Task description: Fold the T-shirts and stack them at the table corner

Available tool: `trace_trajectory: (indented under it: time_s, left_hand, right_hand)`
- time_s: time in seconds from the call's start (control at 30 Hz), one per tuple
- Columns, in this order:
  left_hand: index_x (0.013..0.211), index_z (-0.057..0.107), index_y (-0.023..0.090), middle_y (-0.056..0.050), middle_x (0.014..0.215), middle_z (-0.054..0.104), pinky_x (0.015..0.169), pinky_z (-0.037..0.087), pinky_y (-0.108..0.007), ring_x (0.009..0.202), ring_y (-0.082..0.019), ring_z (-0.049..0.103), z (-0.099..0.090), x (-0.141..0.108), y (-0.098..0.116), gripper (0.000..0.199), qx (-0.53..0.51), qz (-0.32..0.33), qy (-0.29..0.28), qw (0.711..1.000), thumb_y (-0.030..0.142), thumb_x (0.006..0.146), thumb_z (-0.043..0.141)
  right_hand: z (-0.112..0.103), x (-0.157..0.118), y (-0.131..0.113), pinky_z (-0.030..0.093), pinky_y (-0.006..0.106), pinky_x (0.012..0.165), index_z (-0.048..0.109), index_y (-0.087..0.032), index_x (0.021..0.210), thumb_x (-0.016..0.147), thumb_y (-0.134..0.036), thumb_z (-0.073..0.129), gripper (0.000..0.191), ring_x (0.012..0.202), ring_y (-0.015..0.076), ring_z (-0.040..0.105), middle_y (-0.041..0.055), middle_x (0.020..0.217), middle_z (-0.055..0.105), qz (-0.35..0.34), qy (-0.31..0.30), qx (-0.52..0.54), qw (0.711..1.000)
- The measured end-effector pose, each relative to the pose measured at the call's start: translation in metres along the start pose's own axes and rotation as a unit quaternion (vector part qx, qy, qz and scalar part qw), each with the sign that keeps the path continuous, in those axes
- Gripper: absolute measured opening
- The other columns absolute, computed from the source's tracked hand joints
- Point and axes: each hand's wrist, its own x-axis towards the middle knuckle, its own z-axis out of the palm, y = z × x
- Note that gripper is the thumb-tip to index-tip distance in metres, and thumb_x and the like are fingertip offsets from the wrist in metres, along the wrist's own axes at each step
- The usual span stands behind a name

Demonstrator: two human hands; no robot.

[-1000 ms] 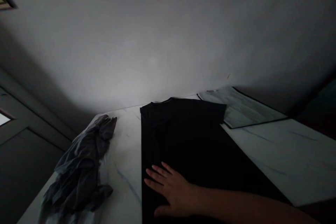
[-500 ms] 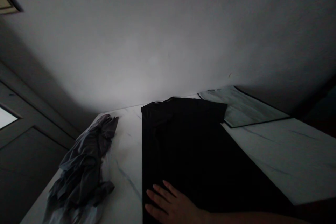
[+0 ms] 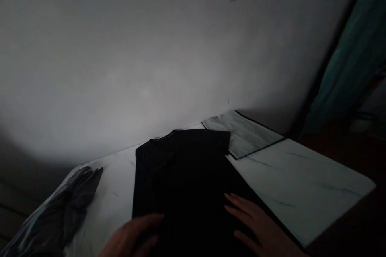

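A black T-shirt (image 3: 193, 176) lies spread on a white marbled table (image 3: 304, 180), neckline toward the wall. Its right sleeve sticks out to the side, while its left edge runs straight with no sleeve beyond it. My left hand (image 3: 129, 235) is at the near left edge of the shirt, fingers apart and a little blurred; whether it touches the cloth I cannot tell. Over the right part of the shirt, my right hand (image 3: 256, 223) has its fingers spread and holds nothing. The shirt's near end falls outside the view.
Crumpled dark grey clothing (image 3: 72, 204) lies along the table's left side. At the back right, a grey sheet with dark edging (image 3: 253, 132) lies partly under the sleeve. A pale wall (image 3: 150, 68) stands behind the table, and a teal curtain (image 3: 346, 60) hangs at the right.
The view has swung to the right. My right hand has moved from the shirt's left edge to its right part, and my left hand has come into view at the left.
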Motion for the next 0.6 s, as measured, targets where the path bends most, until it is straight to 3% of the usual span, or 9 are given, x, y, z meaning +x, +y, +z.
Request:
trace_trajectory:
  time_s: [0.03, 0.07, 0.13, 0.2, 0.27, 0.33, 0.4, 0.5, 0.6]
  left_hand:
    - [0.099, 0.073, 0.034, -0.004, 0.108, 0.075, 0.099, 0.05, -0.043, 0.105, -0.029, 0.067, 0.013, 0.038, 0.016, 0.037, 0.029, 0.041, -0.042, 0.998, 0.043, 0.063, 0.078]
    - [0.114, 0.068, 0.033, -0.004, 0.122, 0.07, 0.107, 0.043, -0.045, 0.115, -0.028, 0.062, 0.03, 0.075, 0.032, 0.041, 0.126, 0.126, -0.101, 0.979, 0.044, 0.074, 0.069]
    - [0.133, 0.054, 0.027, -0.006, 0.14, 0.058, 0.113, 0.036, -0.045, 0.129, -0.024, 0.052, 0.072, 0.144, 0.059, 0.048, 0.278, 0.227, -0.16, 0.92, 0.04, 0.088, 0.05]
    - [0.141, 0.045, 0.019, -0.01, 0.151, 0.043, 0.115, 0.033, -0.044, 0.138, -0.025, 0.042, 0.118, 0.198, 0.074, 0.052, 0.394, 0.232, -0.153, 0.876, 0.037, 0.092, 0.043]
    - [0.145, 0.039, 0.015, -0.012, 0.156, 0.032, 0.117, 0.029, -0.046, 0.143, -0.029, 0.032, 0.161, 0.237, 0.073, 0.055, 0.469, 0.207, -0.126, 0.849, 0.037, 0.094, 0.041]
    - [0.147, 0.034, 0.015, -0.012, 0.158, 0.027, 0.117, 0.028, -0.05, 0.145, -0.031, 0.026, 0.195, 0.262, 0.061, 0.057, 0.508, 0.182, -0.095, 0.837, 0.038, 0.096, 0.037]
    - [0.149, 0.031, 0.017, -0.012, 0.158, 0.025, 0.116, 0.027, -0.055, 0.145, -0.033, 0.024, 0.216, 0.277, 0.045, 0.057, 0.524, 0.169, -0.067, 0.832, 0.039, 0.097, 0.033]
    - [0.149, 0.03, 0.019, -0.012, 0.159, 0.025, 0.115, 0.025, -0.06, 0.146, -0.034, 0.023, 0.225, 0.291, 0.034, 0.058, 0.522, 0.165, -0.064, 0.834, 0.042, 0.097, 0.031]
    - [0.145, 0.038, 0.019, -0.012, 0.156, 0.034, 0.115, 0.03, -0.054, 0.144, -0.032, 0.03, 0.225, 0.305, 0.049, 0.055, 0.495, 0.162, -0.092, 0.849, 0.041, 0.095, 0.037]
  right_hand:
    - [-0.002, 0.001, 0.007, 0.027, 0.054, 0.116, 0.056, -0.034, 0.135, 0.089, -0.049, 0.057, 0.049, 0.141, 0.0316, 0.032, 0.0017, 0.151, 0.04, -0.007, 0.0, -0.005, 1.0]
    - [-0.004, 0.003, 0.011, 0.029, 0.052, 0.116, 0.055, -0.034, 0.136, 0.09, -0.048, 0.056, 0.048, 0.14, 0.0307, 0.034, 0.0022, 0.151, 0.04, -0.016, 0.0, -0.006, 1.0]
    - [-0.009, 0.015, 0.012, 0.031, 0.05, 0.115, 0.054, -0.032, 0.137, 0.09, -0.045, 0.056, 0.049, 0.14, 0.0297, 0.036, 0.0034, 0.151, 0.041, -0.036, 0.004, -0.007, 0.999]
    - [-0.017, 0.036, 0.01, 0.029, 0.05, 0.116, 0.051, -0.029, 0.14, 0.089, -0.041, 0.059, 0.052, 0.14, 0.03, 0.034, 0.0047, 0.152, 0.038, -0.043, 0.004, -0.019, 0.999]
    - [-0.024, 0.064, 0.01, 0.024, 0.051, 0.117, 0.045, -0.027, 0.144, 0.087, -0.039, 0.063, 0.061, 0.143, 0.0314, 0.027, 0.0061, 0.156, 0.029, -0.053, -0.009, -0.044, 0.998]
    - [-0.028, 0.092, 0.017, 0.018, 0.052, 0.119, 0.037, -0.026, 0.148, 0.084, -0.042, 0.067, 0.073, 0.145, 0.0324, 0.02, 0.0071, 0.158, 0.02, -0.092, -0.038, -0.063, 0.993]
    - [-0.03, 0.111, 0.033, 0.015, 0.053, 0.119, 0.034, -0.029, 0.149, 0.082, -0.051, 0.068, 0.078, 0.145, 0.0333, 0.02, 0.0074, 0.158, 0.02, -0.138, -0.077, -0.062, 0.986]
    - [-0.034, 0.12, 0.068, 0.017, 0.056, 0.117, 0.037, -0.034, 0.147, 0.082, -0.058, 0.066, 0.075, 0.143, 0.0348, 0.025, 0.007, 0.156, 0.026, -0.132, -0.084, -0.056, 0.986]
    - [-0.037, 0.114, 0.099, 0.022, 0.052, 0.118, 0.037, -0.031, 0.148, 0.083, -0.048, 0.066, 0.073, 0.144, 0.0331, 0.024, 0.0076, 0.156, 0.026, -0.087, -0.016, -0.083, 0.993]
